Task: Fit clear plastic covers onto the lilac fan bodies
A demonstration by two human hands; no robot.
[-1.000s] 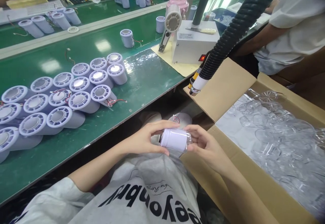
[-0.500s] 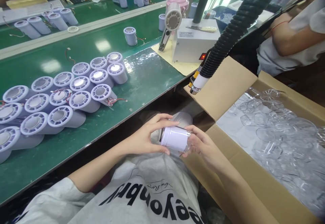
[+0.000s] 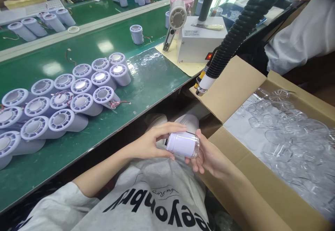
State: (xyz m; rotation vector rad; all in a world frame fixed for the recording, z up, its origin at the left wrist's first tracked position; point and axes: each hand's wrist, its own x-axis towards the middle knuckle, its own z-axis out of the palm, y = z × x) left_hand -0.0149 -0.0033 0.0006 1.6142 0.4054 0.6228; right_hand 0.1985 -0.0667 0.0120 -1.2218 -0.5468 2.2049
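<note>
At my lap, a lilac cylindrical housing (image 3: pixel 181 144) lies on its side, with a clear plastic cover (image 3: pixel 196 145) around its right part. My left hand (image 3: pixel 159 140) grips the housing from the left, thumb below and fingers along the top. Against the cover's right end, my right hand (image 3: pixel 205 154) cups it with the thumb at the upper edge and loosely curled fingers underneath. Its palm side is partly hidden by the cover. Rows of similar lilac housings (image 3: pixel 82 102) stand on the green bench to my left, some trailing red wires.
An open cardboard box (image 3: pixel 231 154) of clear plastic covers (image 3: pixel 285 133) sits at my right. Above its flap hangs a black corrugated hose (image 3: pixel 230 46). A grey-white machine box (image 3: pixel 201 41) and a handheld fan (image 3: pixel 176 18) stand on the bench. A co-worker's sleeve (image 3: pixel 300 42) is beyond.
My right hand's fingers have loosened and shifted down under the cover, showing more of its end. The housing has moved slightly right. The co-worker at the right has moved their arm.
</note>
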